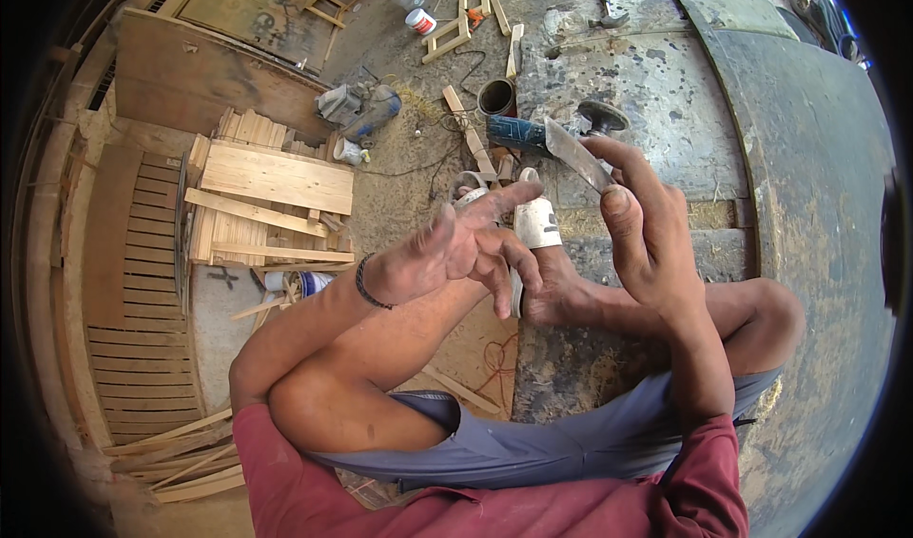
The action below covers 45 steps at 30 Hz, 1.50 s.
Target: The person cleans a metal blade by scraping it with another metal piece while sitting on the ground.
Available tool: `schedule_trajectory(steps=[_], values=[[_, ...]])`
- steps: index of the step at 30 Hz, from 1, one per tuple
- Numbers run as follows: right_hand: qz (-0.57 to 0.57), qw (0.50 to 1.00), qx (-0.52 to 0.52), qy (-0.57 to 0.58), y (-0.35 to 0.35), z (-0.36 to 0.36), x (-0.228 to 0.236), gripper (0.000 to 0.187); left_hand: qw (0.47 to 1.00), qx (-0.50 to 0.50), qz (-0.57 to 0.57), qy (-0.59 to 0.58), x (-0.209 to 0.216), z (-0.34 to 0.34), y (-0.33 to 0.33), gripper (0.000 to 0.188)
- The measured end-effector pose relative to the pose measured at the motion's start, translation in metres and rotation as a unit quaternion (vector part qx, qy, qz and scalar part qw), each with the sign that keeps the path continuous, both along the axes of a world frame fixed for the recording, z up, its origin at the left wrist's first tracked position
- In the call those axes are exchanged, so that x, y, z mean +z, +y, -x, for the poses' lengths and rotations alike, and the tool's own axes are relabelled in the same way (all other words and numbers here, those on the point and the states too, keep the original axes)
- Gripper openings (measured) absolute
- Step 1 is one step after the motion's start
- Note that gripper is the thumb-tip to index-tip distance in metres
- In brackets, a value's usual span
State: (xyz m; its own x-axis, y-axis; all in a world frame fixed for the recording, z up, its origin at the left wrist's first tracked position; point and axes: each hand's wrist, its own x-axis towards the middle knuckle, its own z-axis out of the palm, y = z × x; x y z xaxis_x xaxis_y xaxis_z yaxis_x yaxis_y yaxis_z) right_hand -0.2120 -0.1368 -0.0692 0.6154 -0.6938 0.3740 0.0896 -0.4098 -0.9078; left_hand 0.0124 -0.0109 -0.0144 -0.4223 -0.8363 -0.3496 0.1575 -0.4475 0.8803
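Note:
My right hand is raised over the bench, pinching a flat steel blade between thumb and fingers. Beyond the blade lies a blue power tool that looks like an angle grinder; part of it is hidden behind the blade. A round disc faces upward just past my fingertips. My left hand hangs in the air above my legs, fingers spread, with nothing in it. Close by its fingertips is the white strap of a sandal on my foot.
A worn bench carries a hammer at its far end. An open can stands beside the bench. Stacked boards and a blue-grey machine are on the left. Small wooden frames and a white tub lie farther off.

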Motion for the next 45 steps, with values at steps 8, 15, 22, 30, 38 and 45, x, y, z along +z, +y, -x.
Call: schedule_trajectory(steps=[8,15,22,30,38,45], values=[[0.022,1.000,-0.006,0.018,0.000,-0.002,-0.003,0.042,0.990,0.068,-0.033,0.116,-0.004,0.004,0.002,0.101],[0.075,0.996,0.012,0.040,0.014,-0.012,-0.009,0.055,0.980,0.156,-0.010,0.119,0.002,0.013,0.001,0.101],[0.187,0.980,0.029,0.064,0.046,-0.029,-0.025,0.080,0.967,0.170,-0.035,0.187,0.013,0.017,-0.004,0.105],[0.180,0.974,0.068,0.116,0.049,-0.028,-0.020,0.083,0.964,0.175,-0.029,0.198,0.012,0.014,-0.002,0.112],[0.154,0.984,0.025,0.083,0.042,-0.029,-0.021,0.077,0.973,0.181,-0.017,0.144,0.010,0.019,-0.001,0.107],[0.142,0.984,0.038,0.096,0.038,-0.028,-0.019,0.078,0.974,0.181,-0.018,0.136,0.009,0.016,-0.001,0.107]])
